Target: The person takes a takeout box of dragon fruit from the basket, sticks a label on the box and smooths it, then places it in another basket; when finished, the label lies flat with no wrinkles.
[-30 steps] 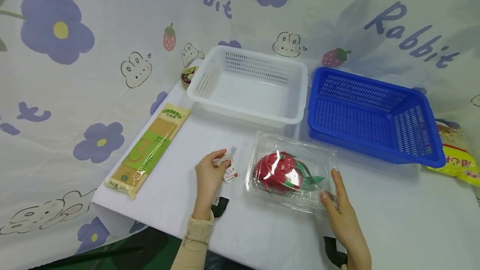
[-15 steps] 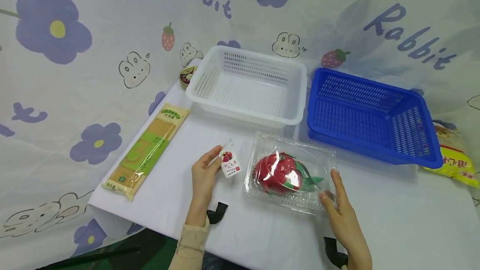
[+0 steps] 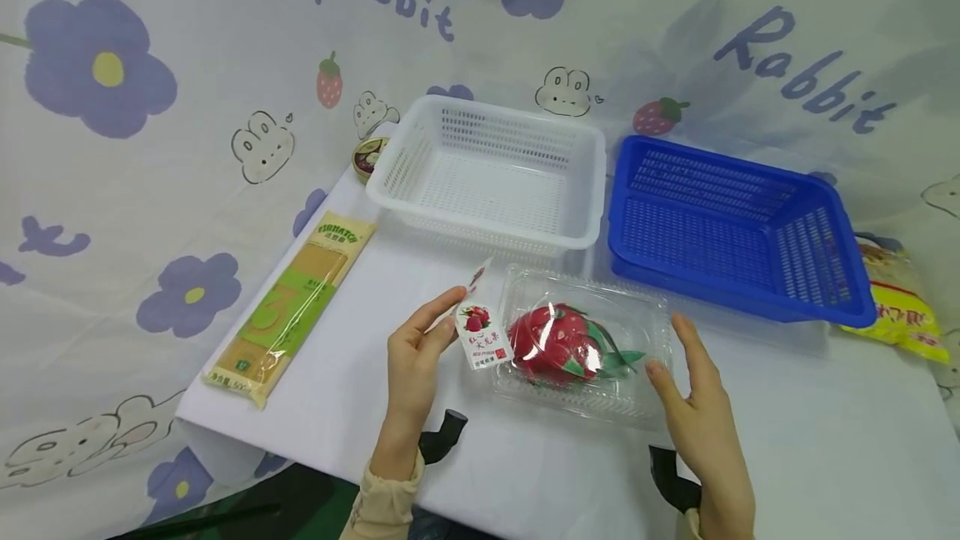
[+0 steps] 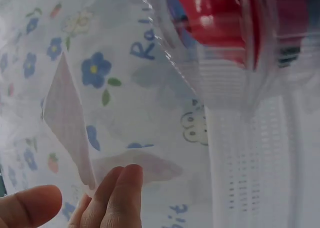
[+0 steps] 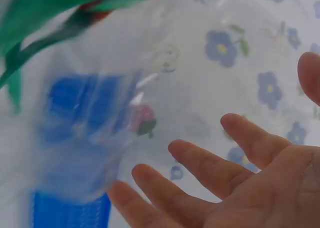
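My left hand [image 3: 412,361] holds a paper label [image 3: 483,342] printed with red dragon fruit; a second strip stands up above its fingers. In the left wrist view the pale backs of the label [image 4: 67,110] fan out from the fingertips, with the thumb apart from the fingers. Right of it lies a clear plastic clamshell box [image 3: 637,298], lid down, with a red dragon fruit [image 3: 551,348] with green leaves inside. The label overlaps the box's left edge in the head view. My right hand [image 3: 701,411] hovers by the box's right side, fingers spread, holding nothing.
Behind the box stand a white basket [image 3: 480,227] and a blue basket [image 3: 720,294]. A pack of noodles [image 3: 292,307] lies at the left table edge. A round tin [image 3: 366,158] sits behind the white basket's left corner, and a yellow bag [image 3: 903,307] right of the blue basket.
My left hand has turned the label's printed face up and brought it right, to the box's edge. My right hand has come off the box's right side, fingers spreading.
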`<action>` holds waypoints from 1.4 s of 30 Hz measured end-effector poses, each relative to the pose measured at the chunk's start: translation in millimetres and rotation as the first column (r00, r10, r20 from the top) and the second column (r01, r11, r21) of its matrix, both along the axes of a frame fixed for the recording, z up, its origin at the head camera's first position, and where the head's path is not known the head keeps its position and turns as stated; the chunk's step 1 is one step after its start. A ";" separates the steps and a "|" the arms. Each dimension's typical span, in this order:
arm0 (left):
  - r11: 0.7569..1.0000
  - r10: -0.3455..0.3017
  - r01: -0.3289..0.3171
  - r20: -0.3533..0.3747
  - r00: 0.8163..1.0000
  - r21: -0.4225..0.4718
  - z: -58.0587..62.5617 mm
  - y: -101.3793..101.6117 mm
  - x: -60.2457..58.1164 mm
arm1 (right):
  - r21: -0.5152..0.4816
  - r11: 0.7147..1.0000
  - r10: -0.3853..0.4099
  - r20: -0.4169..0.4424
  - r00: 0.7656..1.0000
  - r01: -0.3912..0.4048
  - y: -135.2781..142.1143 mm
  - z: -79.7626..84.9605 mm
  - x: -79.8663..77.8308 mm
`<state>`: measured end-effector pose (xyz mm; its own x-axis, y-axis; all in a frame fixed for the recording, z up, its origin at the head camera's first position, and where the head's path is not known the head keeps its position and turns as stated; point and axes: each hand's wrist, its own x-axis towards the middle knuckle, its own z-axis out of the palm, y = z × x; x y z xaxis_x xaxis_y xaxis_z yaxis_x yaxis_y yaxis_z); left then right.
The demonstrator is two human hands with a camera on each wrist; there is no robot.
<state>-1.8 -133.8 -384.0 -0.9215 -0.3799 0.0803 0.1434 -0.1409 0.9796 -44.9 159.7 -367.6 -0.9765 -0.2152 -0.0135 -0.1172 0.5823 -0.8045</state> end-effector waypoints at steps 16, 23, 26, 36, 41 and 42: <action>0.958 -0.260 0.240 -0.128 0.957 -0.156 16.3 70.0 -1.0 | -0.478 0.872 0.041 -0.135 0.990 -0.102 -49.7 17.0 10.9; 0.889 -0.221 0.071 -0.289 0.931 -0.453 12.1 85.8 -3.3 | -0.380 0.923 -0.059 0.007 0.998 0.057 -54.0 19.7 10.8; 0.844 -0.231 -0.015 -0.389 0.892 -0.536 10.2 90.1 -6.2 | -0.380 0.921 -0.083 0.025 0.996 0.086 -54.2 20.1 9.8; 0.761 -0.264 -0.184 -0.557 0.787 -0.622 6.1 95.7 -13.6 | -0.458 0.879 -0.131 0.043 0.990 0.136 -57.5 18.3 5.5; 0.774 -0.171 -0.257 -0.582 0.795 -0.579 3.1 97.5 -14.8 | -0.490 0.861 -0.141 0.026 0.990 0.136 -59.3 17.2 6.4; 0.782 -0.156 -0.259 -0.580 0.799 -0.567 2.7 97.2 -14.9 | -0.498 0.856 -0.143 0.025 0.989 0.137 -59.6 17.2 6.6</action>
